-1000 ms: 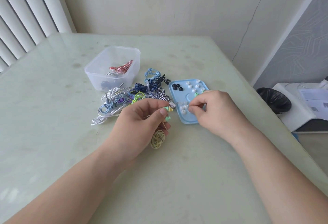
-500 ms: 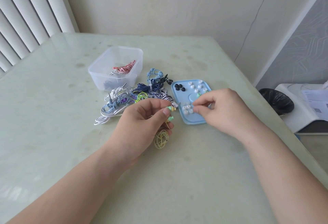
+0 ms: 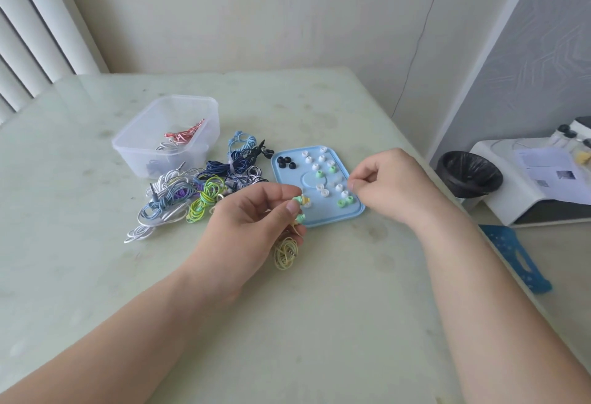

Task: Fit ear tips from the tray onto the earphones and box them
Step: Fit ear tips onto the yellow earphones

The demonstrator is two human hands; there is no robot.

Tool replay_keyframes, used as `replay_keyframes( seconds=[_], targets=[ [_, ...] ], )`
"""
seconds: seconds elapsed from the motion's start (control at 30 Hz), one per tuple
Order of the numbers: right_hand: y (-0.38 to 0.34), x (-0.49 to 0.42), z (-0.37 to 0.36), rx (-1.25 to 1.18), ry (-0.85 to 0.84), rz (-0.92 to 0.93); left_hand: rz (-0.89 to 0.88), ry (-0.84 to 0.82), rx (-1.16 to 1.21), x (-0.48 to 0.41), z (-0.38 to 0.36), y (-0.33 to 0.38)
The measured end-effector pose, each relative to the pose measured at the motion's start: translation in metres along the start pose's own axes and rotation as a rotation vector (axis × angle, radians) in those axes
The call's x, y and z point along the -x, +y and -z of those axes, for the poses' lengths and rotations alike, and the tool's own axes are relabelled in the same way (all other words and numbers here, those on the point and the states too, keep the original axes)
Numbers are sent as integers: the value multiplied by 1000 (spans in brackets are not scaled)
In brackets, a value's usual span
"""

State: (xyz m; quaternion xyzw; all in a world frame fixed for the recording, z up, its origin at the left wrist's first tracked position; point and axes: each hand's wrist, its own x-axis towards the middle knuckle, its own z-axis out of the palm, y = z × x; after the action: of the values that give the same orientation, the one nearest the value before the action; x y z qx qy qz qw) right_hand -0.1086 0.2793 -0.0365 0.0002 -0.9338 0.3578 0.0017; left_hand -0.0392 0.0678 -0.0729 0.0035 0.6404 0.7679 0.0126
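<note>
My left hand (image 3: 252, 224) pinches the green earbuds (image 3: 299, 208) of a pale yellow earphone; its coiled yellow cable (image 3: 285, 253) hangs under the hand onto the table. My right hand (image 3: 393, 186) hovers over the right edge of the blue tray (image 3: 287, 176), thumb and forefinger pinched together; whether a tip sits between them I cannot tell. White, green and black ear tips (image 3: 323, 176) lie scattered on the tray. A clear plastic box (image 3: 166, 135) at the back left holds a red-and-white earphone.
A pile of coiled earphones (image 3: 198, 192) in white, blue, purple, green and black lies between box and tray. Off the table's right edge stand a black-lined bin (image 3: 468, 173) and a white unit with papers (image 3: 537, 176). A blue object (image 3: 515, 256) lies below.
My right hand has lifted off the tray's near left cluster of tips and moved right, to the tray's right edge, fingertips pinched. The left hand has kept its hold on the earbuds.
</note>
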Motion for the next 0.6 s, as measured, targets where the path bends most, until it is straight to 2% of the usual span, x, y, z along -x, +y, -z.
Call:
replay_keyframes(
  seconds=[0.27,0.6],
  targets=[
    [-6,7,4,153,-51,-27,-24,-33,102,0,4,-5],
    [-8,10,5,180,-113,-61,6,-57,196,-2,11,-5]
  ],
)
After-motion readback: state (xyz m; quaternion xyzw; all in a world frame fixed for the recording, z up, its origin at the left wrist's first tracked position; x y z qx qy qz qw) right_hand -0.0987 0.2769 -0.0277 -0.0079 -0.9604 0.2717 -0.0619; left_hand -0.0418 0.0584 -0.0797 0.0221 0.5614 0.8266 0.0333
